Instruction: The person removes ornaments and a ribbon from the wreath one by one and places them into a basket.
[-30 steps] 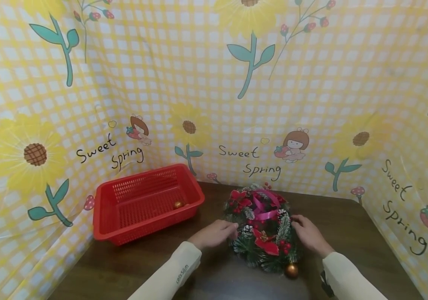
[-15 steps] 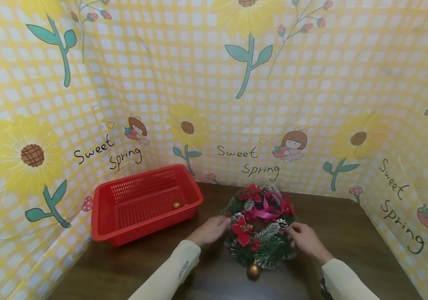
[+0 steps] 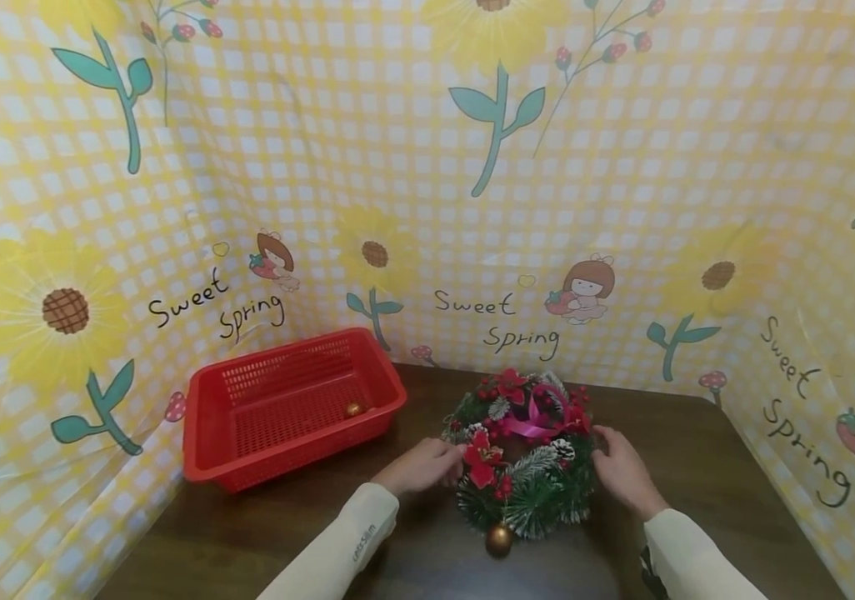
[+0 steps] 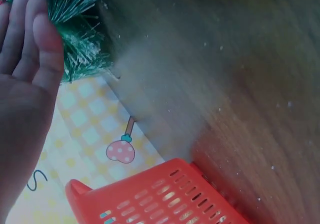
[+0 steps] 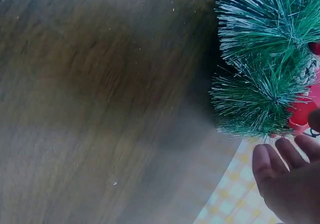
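Note:
A green Christmas wreath (image 3: 547, 492) with frosted tips lies on the dark wooden table. It carries red poinsettias (image 3: 482, 457), a snowy pinecone (image 3: 562, 450), a loop of magenta ribbon (image 3: 536, 425) and a gold ball (image 3: 499, 540) at its near edge. At the wreath's left side, my left hand (image 3: 422, 467) has its fingertips right at the greenery. The left wrist view shows those fingers (image 4: 31, 39) fairly straight. On the opposite side, my right hand (image 3: 624, 472) is beside the rim, fingers (image 5: 282, 159) slightly bent and close to the bristles.
A red plastic basket (image 3: 285, 462) stands on the table's left, with a small gold ball (image 3: 353, 409) on its bottom. Yellow checked cloth (image 3: 397, 167) with sunflowers hangs behind and at both sides of the table (image 3: 667, 425).
The wreath has turned clockwise, bringing its gold ball from the near right to the near left. My right hand reached in at the rim, then drew back outward; my left stayed near the left side.

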A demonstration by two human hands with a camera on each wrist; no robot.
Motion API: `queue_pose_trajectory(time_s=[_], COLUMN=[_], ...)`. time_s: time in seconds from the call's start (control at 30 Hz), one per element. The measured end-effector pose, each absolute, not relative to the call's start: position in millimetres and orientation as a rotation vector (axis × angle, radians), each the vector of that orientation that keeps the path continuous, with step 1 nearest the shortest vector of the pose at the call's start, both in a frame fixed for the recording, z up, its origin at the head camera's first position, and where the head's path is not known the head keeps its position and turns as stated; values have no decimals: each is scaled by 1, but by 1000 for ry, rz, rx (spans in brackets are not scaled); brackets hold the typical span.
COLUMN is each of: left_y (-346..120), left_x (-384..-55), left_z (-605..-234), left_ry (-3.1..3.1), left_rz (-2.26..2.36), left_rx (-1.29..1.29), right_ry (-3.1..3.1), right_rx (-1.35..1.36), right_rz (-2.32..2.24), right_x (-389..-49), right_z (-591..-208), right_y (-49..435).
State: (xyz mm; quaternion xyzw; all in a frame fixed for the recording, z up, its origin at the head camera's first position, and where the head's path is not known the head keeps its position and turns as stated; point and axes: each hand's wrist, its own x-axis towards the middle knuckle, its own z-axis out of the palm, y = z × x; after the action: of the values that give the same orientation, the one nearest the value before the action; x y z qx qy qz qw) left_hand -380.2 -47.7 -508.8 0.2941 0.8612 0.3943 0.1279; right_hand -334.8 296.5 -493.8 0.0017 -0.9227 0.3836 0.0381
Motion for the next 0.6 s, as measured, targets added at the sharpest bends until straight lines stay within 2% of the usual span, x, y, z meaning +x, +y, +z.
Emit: queue_pose_trajectory(time_s=[0.17,0.37,0.6], left_y=[-47,-49,-50], left_x=[-379,-379,-380], left_z=[-511,-508,-508], left_ry=[2456,2435,2596], left_rz=[1139,1144,1089], left_rx=[779,804,746], right_ry=[-2899,-2898,-2895], right_rx=[21,-3,-9], right_rz=[1227,1207,1226], right_x=[-336,-332,-328], right_z=[-495,-496,-496], right_y=[293,292,290])
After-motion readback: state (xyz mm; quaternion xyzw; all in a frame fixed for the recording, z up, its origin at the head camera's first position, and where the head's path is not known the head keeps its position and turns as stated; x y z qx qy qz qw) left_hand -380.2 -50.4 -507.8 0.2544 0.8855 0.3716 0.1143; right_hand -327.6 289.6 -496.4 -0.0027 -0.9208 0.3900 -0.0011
